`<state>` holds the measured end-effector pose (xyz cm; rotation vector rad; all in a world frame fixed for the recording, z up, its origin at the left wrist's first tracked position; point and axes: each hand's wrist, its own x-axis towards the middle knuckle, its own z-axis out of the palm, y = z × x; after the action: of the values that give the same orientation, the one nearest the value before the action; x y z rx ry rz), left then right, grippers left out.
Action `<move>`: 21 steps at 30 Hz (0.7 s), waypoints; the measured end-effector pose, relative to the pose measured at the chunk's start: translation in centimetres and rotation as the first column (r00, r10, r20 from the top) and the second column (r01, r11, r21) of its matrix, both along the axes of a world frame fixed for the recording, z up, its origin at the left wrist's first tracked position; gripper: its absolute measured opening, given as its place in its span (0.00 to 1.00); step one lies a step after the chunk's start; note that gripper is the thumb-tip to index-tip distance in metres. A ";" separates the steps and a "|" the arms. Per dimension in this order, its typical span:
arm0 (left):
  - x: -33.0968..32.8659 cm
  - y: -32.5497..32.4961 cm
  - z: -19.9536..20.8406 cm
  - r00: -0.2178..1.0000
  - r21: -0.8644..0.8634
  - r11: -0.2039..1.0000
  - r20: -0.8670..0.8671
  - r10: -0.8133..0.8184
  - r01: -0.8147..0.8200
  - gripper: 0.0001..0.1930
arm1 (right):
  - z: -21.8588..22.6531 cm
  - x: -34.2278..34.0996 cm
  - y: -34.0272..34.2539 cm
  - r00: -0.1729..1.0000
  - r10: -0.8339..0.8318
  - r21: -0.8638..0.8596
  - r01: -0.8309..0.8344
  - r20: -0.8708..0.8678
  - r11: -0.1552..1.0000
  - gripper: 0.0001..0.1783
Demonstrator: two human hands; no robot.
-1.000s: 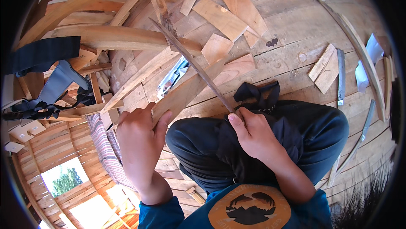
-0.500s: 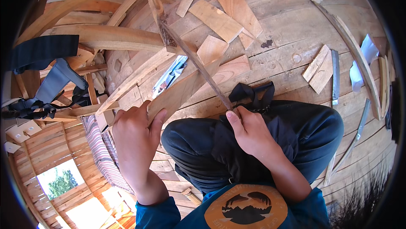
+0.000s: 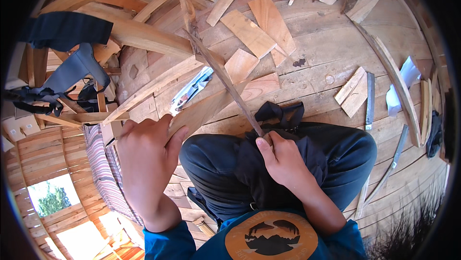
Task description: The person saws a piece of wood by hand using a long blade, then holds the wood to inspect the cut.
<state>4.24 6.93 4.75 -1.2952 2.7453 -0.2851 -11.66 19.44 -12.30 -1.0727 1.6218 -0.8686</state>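
My left hand [image 3: 146, 157] is wrapped round the near end of a flat pale wooden board [image 3: 206, 109], thumb on its top face. The board slants away to the right. My right hand [image 3: 285, 161] is closed on the near end of a long, narrow strip of wood [image 3: 225, 82] with a dark, rough edge, the thumb lying along it. This strip runs away to the far left and crosses over the board; whether the two touch is unclear. Both hands are in front of my folded legs [image 3: 211, 159].
Loose wooden offcuts [image 3: 247, 27] lie on the plank floor [image 3: 317, 87]. Long beams [image 3: 149, 39] and dark straps [image 3: 72, 29] stand at the left. Metal strips [image 3: 370, 101], a curved plank [image 3: 396, 85] and white paper [image 3: 394, 101] are at the right. A shiny blue-white packet [image 3: 192, 87] lies beyond the board.
The whole view has shifted slightly. Both hands keep their holds, and the strip still crosses the board at nearly the same place.
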 end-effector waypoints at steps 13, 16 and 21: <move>4.8 9.7 16.0 0.997 0.124 0.992 0.074 0.006 -0.015 0.17 | 9.5 1.6 10.4 0.811 0.286 -0.094 -0.278 0.510 0.956 0.26; 5.4 9.5 15.2 0.999 0.161 0.987 0.037 -0.010 0.004 0.17 | 9.2 2.8 10.2 0.852 0.277 -0.067 -0.276 0.444 0.959 0.28; 6.0 9.6 15.3 0.999 0.175 0.984 0.045 0.029 -0.037 0.18 | 10.7 4.3 9.6 0.872 0.311 -0.212 -0.246 0.377 0.946 0.28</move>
<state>10.24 16.51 20.03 -1.2720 2.6421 -0.0637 -7.34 28.99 -1.64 -1.1151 1.0340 -0.9596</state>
